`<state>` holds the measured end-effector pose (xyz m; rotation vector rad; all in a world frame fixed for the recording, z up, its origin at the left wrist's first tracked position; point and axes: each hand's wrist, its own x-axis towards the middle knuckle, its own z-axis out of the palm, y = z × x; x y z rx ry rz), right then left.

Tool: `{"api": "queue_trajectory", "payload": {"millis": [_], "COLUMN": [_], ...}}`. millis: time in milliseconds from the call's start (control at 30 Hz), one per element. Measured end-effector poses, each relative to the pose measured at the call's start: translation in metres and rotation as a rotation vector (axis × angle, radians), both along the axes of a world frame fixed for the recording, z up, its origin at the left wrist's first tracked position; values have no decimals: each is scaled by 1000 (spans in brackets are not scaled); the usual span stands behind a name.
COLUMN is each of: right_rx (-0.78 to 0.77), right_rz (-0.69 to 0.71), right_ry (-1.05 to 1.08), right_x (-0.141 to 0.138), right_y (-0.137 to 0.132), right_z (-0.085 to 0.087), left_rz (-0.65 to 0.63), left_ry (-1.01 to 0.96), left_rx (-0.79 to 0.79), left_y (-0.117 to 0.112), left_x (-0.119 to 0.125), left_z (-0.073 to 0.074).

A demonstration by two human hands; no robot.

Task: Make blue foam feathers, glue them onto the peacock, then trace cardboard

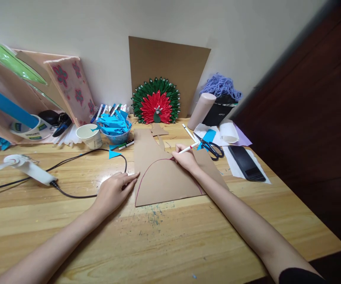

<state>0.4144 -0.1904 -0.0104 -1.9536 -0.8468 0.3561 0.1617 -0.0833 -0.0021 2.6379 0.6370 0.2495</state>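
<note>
A sheet of brown cardboard [164, 181] lies flat on the table, with a dark red arch drawn on it from its lower left corner up and over toward the lower right. My right hand [185, 159] is closed around a white marker with a red band [190, 148], its tip at the top of the arch. My forearm covers part of the line's right side. Beside the cardboard's left edge rests my left hand [117, 187], fingers stretched out and fingertips touching the sheet. Small cardboard offcuts [159, 129] lie just behind the sheet.
Behind stand a green and red peacock-like fan [157, 102] and a cardboard panel [170, 59]. Scissors [210, 148] and a phone [246, 163] lie right. On the left are a glue gun [30, 169] with its cord, a paper cup [89, 136] and a bowl of blue strips [115, 136].
</note>
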Motion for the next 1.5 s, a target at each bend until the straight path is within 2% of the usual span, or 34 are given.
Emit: {"api": "queue_trajectory", "payload": {"millis": [367,733,1200,1400,1500], "right_rx": [-37,7,67,171,188], "right_rz": [15,51,90,260,345], "right_ry": [-7,-45,-12,171,176], "right_x": [5,7,12,13,14], "right_y": [-5,-20,-26,-26,-29], "right_z": [2,0,-5,-3,2], "left_rz": [16,27,12,3,10], "left_ry": [-6,-10,17,16,28], "left_rx": [-2,2,-5,12,14], "left_y": [-2,-1,1,3,3], "left_x": [0,0,1,1,0], "left_z": [3,2,-1,-3,-2]}}
